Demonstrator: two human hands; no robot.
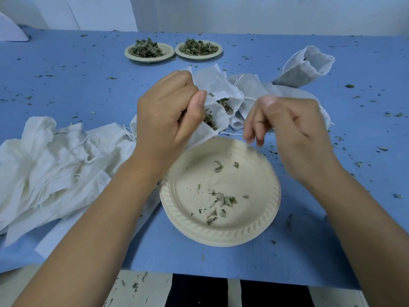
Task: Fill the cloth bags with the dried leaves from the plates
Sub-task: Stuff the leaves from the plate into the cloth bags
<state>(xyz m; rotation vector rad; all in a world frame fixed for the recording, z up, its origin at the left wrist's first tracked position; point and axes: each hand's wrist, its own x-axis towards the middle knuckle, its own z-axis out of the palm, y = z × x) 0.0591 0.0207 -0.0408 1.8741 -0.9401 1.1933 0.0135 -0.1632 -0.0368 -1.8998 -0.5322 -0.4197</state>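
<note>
The white cloth bag (pixel 212 85), part-filled with dried leaves (pixel 224 105), is gripped at its mouth by the left hand (pixel 168 114) over the pale paper plate (pixel 221 238) by the blue counter's (pixel 66 74) near edge, likely to catch spills; whether the blurred, curled right hand (pixel 285 127) holds anything, I cannot tell.

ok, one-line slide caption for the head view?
Left hand grips a leaf-filled cloth bag over a nearly empty plate, right hand blurred alongside; two heaped plates wait behind.
</note>
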